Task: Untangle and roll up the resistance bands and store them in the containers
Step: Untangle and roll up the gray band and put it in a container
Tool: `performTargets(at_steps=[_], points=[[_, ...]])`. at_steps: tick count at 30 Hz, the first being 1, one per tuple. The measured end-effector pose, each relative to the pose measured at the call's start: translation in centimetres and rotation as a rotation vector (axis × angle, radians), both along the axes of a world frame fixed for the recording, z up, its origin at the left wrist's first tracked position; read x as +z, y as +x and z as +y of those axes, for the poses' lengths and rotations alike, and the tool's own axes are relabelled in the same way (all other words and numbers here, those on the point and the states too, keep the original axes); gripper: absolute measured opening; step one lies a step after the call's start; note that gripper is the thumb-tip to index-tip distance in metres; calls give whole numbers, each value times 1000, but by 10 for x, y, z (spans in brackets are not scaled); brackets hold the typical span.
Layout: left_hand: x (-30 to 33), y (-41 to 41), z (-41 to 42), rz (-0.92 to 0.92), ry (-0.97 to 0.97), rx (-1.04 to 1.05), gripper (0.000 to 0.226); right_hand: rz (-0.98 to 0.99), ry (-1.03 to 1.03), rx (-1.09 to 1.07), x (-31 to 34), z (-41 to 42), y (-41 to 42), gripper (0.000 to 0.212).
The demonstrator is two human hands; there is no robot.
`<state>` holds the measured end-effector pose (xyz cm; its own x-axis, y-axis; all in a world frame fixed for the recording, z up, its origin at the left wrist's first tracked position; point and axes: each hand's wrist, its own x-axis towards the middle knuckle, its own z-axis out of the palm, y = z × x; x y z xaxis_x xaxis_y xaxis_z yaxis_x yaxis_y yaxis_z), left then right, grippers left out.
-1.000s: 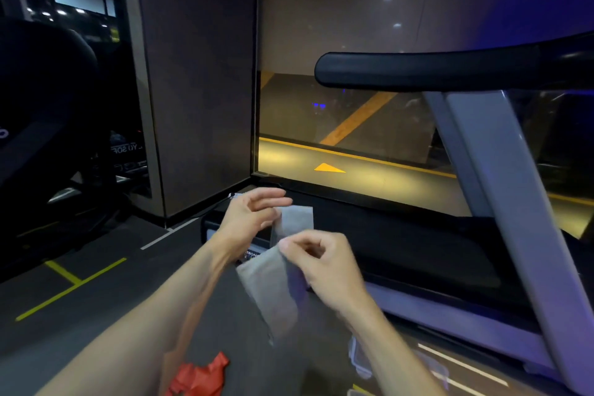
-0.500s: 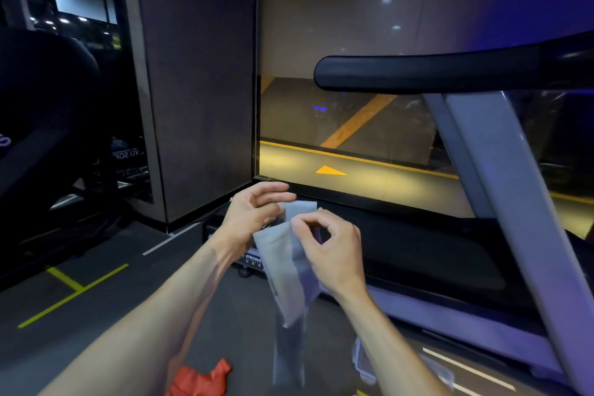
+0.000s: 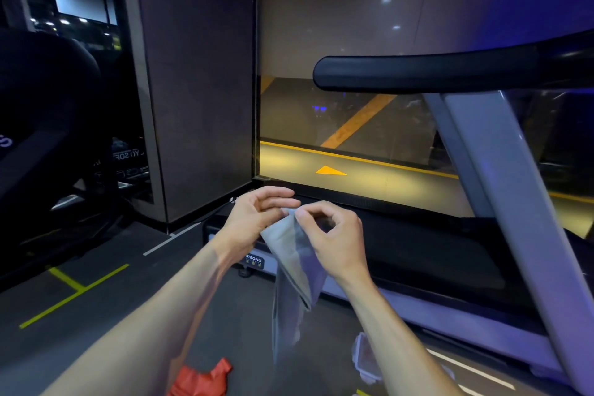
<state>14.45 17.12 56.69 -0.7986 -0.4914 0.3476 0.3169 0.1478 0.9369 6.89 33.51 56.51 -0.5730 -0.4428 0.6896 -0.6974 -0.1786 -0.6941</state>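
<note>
Between the two hands, at chest height: the top edge of a flat grey translucent rubber resistance band (image 3: pixel 291 254) is held up in front of the person.
Right grip: the right hand (image 3: pixel 334 243) pinches the band's upper corner between thumb and forefinger, the other fingers curled loosely behind it.
Left grip: the left hand (image 3: pixel 257 219) has its fingers bent over the same top edge, thumb under; the fingertips meet the band just beside the right hand's pinch.
Band below the grips: it hangs down between the two forearms as a folded, slightly twisted strip, its lower end dangling free above the floor.
Floor, lower left: a crumpled red rubber resistance band (image 3: pixel 201 379) lies on the dark grey gym floor (image 3: pixel 128 283), near the left forearm and well apart from the grey band.
Floor, lower right: a clear plastic container with clip edges (image 3: pixel 363 360) sits partly hidden behind the right forearm, just beside the treadmill's base; its contents cannot be made out.
Behind the hands: a grey-framed treadmill with a black belt (image 3: pixel 418 251) and a black padded handrail (image 3: pixel 418 72).
Beyond: a glass wall (image 3: pixel 337 26).
</note>
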Motion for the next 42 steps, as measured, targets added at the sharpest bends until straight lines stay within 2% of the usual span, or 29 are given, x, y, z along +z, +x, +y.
performTargets(at_steps=[11,27,35,42], points=[[3,5,4,-3,-8,-65,28,-140,40,67,14,-4,-8,11],[-3,2,-5,-19,7,-100,33,-129,62,85,11,-5,-7,10],[1,5,-2,-43,-96,-73,44,-301,-3,125,16,-9,-12,12],[0,2,-3,38,-103,-47,36,-513,-47,56,19,-21,-21,14]])
